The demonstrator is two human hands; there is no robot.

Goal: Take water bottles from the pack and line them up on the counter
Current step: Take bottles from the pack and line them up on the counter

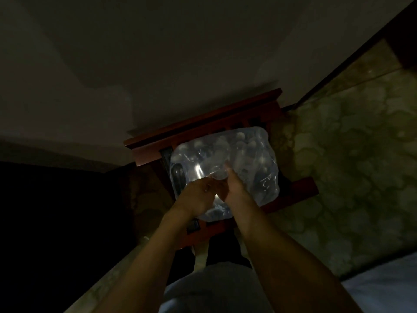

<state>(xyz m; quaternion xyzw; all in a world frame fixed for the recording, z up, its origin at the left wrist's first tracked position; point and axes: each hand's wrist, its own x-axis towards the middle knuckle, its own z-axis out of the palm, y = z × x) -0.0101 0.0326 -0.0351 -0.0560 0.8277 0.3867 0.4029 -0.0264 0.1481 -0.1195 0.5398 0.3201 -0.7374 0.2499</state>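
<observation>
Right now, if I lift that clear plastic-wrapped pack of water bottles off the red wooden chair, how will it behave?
The clear plastic-wrapped pack of water bottles looks nearly full, so probably heavy. Its glossy film wrinkles where both hands work it, so it will likely stretch, feel slippery and sag. It overhangs the red wooden chair, so it may tip.

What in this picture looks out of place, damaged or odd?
The pack of bottles sits on a reddish wooden chair, not on a counter. Both hands, the left hand and the right hand, are at its plastic wrap. The picture is too dark to tell whether the wrap is torn. Nothing looks spilled.
</observation>
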